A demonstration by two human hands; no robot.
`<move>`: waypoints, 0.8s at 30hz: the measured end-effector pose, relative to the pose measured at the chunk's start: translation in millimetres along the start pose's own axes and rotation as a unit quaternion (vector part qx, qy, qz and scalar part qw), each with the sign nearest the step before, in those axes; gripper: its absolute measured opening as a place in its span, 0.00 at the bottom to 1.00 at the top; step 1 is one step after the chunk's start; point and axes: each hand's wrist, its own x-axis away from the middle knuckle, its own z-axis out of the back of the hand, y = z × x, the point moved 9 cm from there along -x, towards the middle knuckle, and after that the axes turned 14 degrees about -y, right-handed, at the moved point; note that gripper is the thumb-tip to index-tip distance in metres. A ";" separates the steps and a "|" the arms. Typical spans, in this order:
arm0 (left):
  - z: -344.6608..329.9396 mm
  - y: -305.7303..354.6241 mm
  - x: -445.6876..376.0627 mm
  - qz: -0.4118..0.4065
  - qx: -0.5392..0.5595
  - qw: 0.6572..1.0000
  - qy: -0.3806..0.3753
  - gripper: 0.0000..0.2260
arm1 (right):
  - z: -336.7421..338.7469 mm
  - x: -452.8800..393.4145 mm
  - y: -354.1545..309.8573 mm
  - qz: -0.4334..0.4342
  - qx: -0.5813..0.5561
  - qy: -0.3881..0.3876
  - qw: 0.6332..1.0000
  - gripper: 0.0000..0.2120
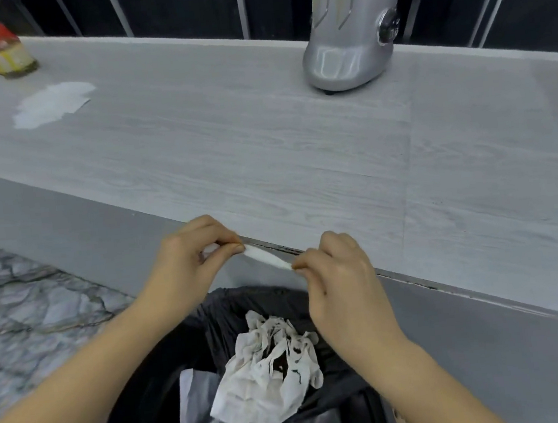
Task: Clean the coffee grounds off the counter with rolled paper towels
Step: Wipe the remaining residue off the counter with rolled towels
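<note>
A thin rolled paper towel (267, 256) stretches along the front edge of the grey wood-grain counter (264, 151). My left hand (186, 259) pinches its left end between thumb and fingers. My right hand (339, 274) pinches its right end. A dark line of coffee grounds (283, 249) lies in the seam at the counter edge, just behind the roll. Below my hands, a black-lined bin (220, 324) holds a crumpled white towel (270, 367) stained with dark grounds.
A silver coffee grinder (348, 31) stands at the back right of the counter. A flat white paper towel (52, 103) lies at the back left, near several jars (4, 50). A marble-pattern floor (22, 307) shows to the left.
</note>
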 end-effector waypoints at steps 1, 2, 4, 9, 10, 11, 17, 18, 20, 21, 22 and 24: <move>0.0 5.7 -9.5 -0.008 -0.002 1.000 0.005 0.02 | 9.2 -2.7 5.2 0.000 0.005 0.009 1.000 0.12; -1.2 11.6 -21.1 -0.016 -0.005 1.000 0.009 0.02 | 19.9 -7.5 12.9 0.000 0.007 0.019 1.000 0.10; -9.1 21.8 -50.9 -0.026 -0.012 1.000 0.012 0.02 | 43.8 -23.0 35.8 0.004 0.019 0.034 0.999 0.08; -48.5 40.5 -142.9 -0.023 0.003 1.000 0.015 0.01 | 92.4 -91.0 135.9 -0.029 0.046 -0.004 0.999 0.06; -58.1 45.1 -162.4 -0.022 0.004 1.000 0.014 0.01 | 100.1 -103.8 157.0 -0.040 0.049 -0.012 0.998 0.06; -67.7 49.5 -180.8 -0.020 0.002 1.000 0.012 0.01 | 106.9 -114.9 176.4 -0.051 0.050 -0.017 0.997 0.06; -115.1 64.6 -262.3 0.002 0.005 1.000 0.002 0.02 | 132.0 -136.5 260.0 -0.128 0.040 -0.022 0.991 0.06; -119.4 67.5 -269.6 0.004 0.011 1.000 -0.001 0.02 | 135.8 -132.5 266.5 -0.132 0.038 -0.018 0.990 0.06; -128.6 76.3 -278.8 -0.007 0.026 1.000 -0.015 0.02 | 143.8 -118.0 276.7 -0.140 0.036 -0.011 0.989 0.06; -134.0 82.7 -280.0 -0.022 0.034 0.999 -0.027 0.01 | 147.4 -107.3 279.9 -0.144 0.036 -0.008 0.989 0.07; -139.9 90.4 -279.0 -0.039 0.041 0.998 -0.040 0.01 | 151.2 -94.3 281.8 -0.146 0.036 -0.003 0.989 0.07; -152.8 108.3 -270.5 -0.076 0.053 0.993 -0.071 0.01 | 159.5 -62.7 281.5 -0.154 0.036 0.013 0.987 0.07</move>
